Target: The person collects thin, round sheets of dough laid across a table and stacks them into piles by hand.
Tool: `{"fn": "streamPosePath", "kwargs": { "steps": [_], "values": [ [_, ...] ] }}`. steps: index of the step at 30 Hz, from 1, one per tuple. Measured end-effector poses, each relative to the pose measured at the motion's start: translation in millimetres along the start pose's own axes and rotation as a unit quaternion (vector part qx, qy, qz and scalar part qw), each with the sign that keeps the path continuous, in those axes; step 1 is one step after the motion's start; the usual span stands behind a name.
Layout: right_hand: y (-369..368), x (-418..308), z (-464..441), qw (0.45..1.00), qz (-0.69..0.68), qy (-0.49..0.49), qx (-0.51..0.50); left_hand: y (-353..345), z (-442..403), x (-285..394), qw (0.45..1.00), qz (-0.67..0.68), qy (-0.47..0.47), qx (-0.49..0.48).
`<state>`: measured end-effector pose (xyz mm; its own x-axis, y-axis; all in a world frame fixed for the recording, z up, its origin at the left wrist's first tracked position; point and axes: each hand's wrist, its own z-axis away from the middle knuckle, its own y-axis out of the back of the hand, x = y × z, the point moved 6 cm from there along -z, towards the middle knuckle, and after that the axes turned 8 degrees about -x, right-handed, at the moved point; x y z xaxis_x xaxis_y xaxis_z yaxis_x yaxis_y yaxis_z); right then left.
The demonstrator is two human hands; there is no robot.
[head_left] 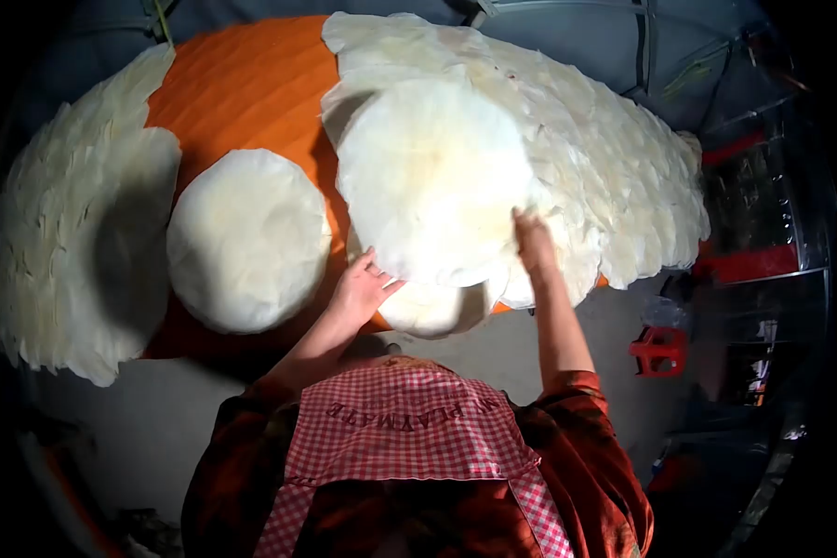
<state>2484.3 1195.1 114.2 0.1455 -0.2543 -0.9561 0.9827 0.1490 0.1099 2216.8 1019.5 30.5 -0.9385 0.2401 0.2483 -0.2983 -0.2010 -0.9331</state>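
Observation:
A large, thin, pale round flatbread (432,181) is lifted at a slant above other sheets, casting a shadow beside it. My right hand (534,240) has its fingers closed at the lower right edge of this sheet. At its lower left edge is my left hand (361,290), fingers apart and close to the rim; whether they touch it is hard to tell. Part of another round sheet (432,312) shows beneath, near the table's front edge. A stack of round flatbreads (248,240) lies left of my left hand.
An orange cloth (246,79) covers the table. Overlapping pale sheets are spread in a pile (614,172) on the right and another pile (74,223) on the left. A red plastic stool (658,352) stands on the floor at right, near a dark rack (753,223).

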Motion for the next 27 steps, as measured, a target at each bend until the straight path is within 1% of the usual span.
{"fn": "streamPosePath", "kwargs": {
  "steps": [2, 3, 5, 7, 8, 9, 11, 12, 13, 15, 16, 17, 19, 20, 21, 22, 23, 25, 26, 27],
  "values": [
    [14, 70, 6, 0.993, -0.023, -0.112, 0.043, 49, -29, -29, 0.986, -0.13, 0.003, 0.1],
    [34, 128, -13, 0.988, 0.0, -0.151, -0.019, 52, -30, -32, 0.97, -0.185, -0.003, 0.155],
    [39, 153, -9, 0.984, -0.036, -0.172, -0.015, 54, -31, -34, 0.92, -0.293, -0.017, 0.259],
    [36, 124, 4, 0.991, -0.01, -0.057, 0.118, 55, -39, -30, 0.875, -0.376, -0.068, 0.296],
    [39, 116, 2, 0.982, 0.122, -0.008, 0.141, 46, -38, -30, 0.862, -0.386, -0.071, 0.322],
    [39, 113, 0, 0.975, 0.179, -0.001, 0.134, 47, -42, -29, 0.852, -0.409, -0.049, 0.324],
    [39, 106, -7, 0.954, 0.287, 0.002, 0.083, 37, -54, -21, 0.849, -0.438, -0.044, 0.294],
    [39, 100, -12, 0.934, 0.343, 0.041, 0.086, 16, -61, -13, 0.843, -0.464, -0.062, 0.263],
    [43, 95, -16, 0.934, 0.334, 0.082, 0.098, -4, -67, -3, 0.836, -0.49, -0.078, 0.234],
    [49, 83, -23, 0.929, 0.312, 0.162, 0.117, -55, -76, 11, 0.86, -0.472, -0.145, 0.13],
    [52, 72, -22, 0.947, 0.167, 0.254, 0.103, -87, -70, 17, 0.868, -0.446, -0.196, 0.099],
    [47, 26, 3, 0.955, 0.114, 0.259, 0.09, -111, -64, 20, 0.872, -0.417, -0.248, 0.066],
    [58, 24, 0, 0.938, 0.093, 0.314, 0.115, -86, -56, 21, 0.809, -0.495, -0.263, 0.176],
    [59, 39, -7, 0.955, 0.096, 0.253, 0.118, -64, -50, 19, 0.772, -0.53, -0.264, 0.229],
    [61, 59, -17, 0.969, 0.1, 0.191, 0.121, -23, -54, 11, 0.743, -0.574, -0.223, 0.261],
    [65, 102, -41, 0.979, 0.069, 0.164, 0.103, 31, -65, 3, 0.71, -0.614, -0.184, 0.291],
    [66, 121, -53, 0.967, 0.206, 0.116, 0.092, 62, -71, -3, 0.673, -0.651, -0.143, 0.32],
    [57, 104, -43, 0.933, 0.331, 0.101, 0.096, 58, -72, -8, 0.594, -0.712, -0.189, 0.322],
    [56, 101, -43, 0.936, 0.325, 0.092, 0.097, 58, -75, -11, 0.552, -0.739, -0.212, 0.322],
    [55, 97, -42, 0.92, 0.353, 0.116, 0.121, 66, -78, -15, 0.556, -0.73, -0.212, 0.336]
  ]
}}
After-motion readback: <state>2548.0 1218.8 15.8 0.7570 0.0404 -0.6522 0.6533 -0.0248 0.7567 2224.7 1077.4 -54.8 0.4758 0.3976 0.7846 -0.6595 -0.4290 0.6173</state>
